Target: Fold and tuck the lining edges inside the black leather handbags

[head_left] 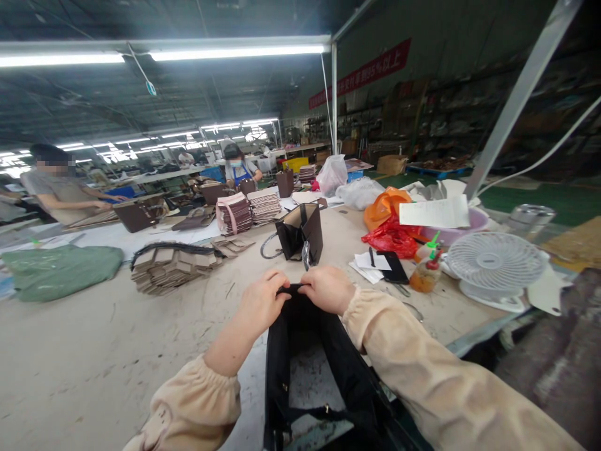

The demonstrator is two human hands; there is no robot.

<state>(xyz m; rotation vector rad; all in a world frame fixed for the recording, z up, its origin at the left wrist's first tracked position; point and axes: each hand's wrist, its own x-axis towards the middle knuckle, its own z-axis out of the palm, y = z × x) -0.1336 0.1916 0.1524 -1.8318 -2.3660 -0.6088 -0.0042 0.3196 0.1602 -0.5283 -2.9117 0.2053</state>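
Observation:
A black bag body (277, 351), open toward me, lies in front of me at the bottom of the view. At its far edge my left hand (263, 297) pinches the dark rim between thumb and fingers. Close beside it, my right hand (326, 289) grips the same rim, fingers closed. Just beyond both hands a dark brown handbag (314, 232) stands on the table, its mouth spread. A loop handle (271, 247) sticks out on its left side.
Stacked brown panels (173, 266) and a green bag (66, 269) lie to the left. A white fan (495, 263), glue bottles (425, 274), a black notebook (394, 267) and a red plastic bag (392, 237) crowd the right. Co-workers (241, 169) stand farther back.

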